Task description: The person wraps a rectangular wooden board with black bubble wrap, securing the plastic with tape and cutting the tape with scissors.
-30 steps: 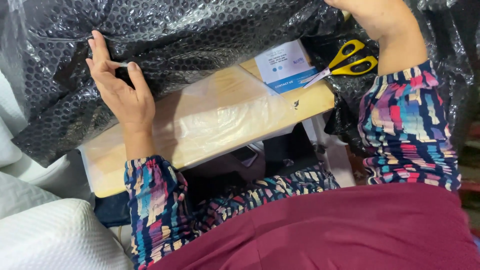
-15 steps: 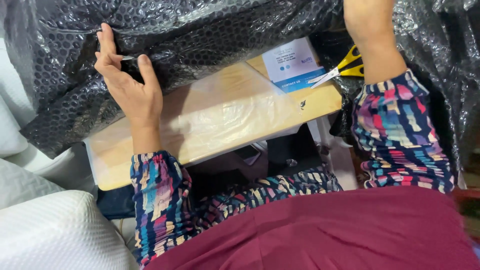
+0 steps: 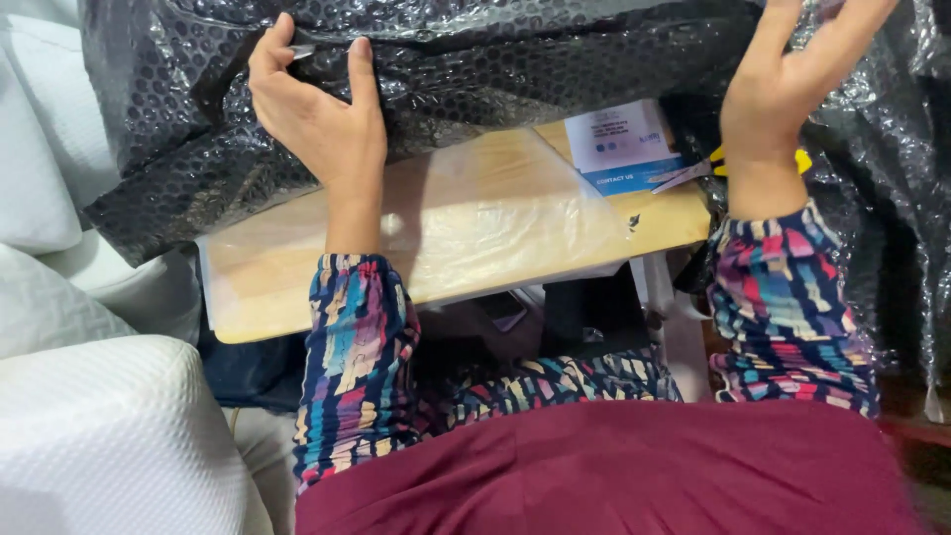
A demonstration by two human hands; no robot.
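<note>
My left hand (image 3: 317, 119) has a pinching grip on the black bubble wrap (image 3: 495, 59) draped over the wooden tabletop (image 3: 475, 228); my right hand (image 3: 783, 79) presses it open-palmed. White cushions (image 3: 89, 416) sit left.

Both hands (image 3: 317, 119) gripping black bubble wrap (image 3: 515, 59) (over wooden table (image 3: 495, 218)).

The black bubble wrap (image 3: 515, 89) blocks everything from 10 to 2 o'clock, draped over the far edge of the wooden table (image 3: 475, 223). Open tabletop lies between the 2 hands — left hand (image 3: 317, 114) at 11, right hand (image 3: 783, 89) at 1. A white-and-blue leaflet (image 3: 619, 149) and yellow scissors (image 3: 792, 160) crowd the table's 2 o'clock corner. White cushions (image 3: 89, 426) close off 7 to 9 o'clock.
</note>
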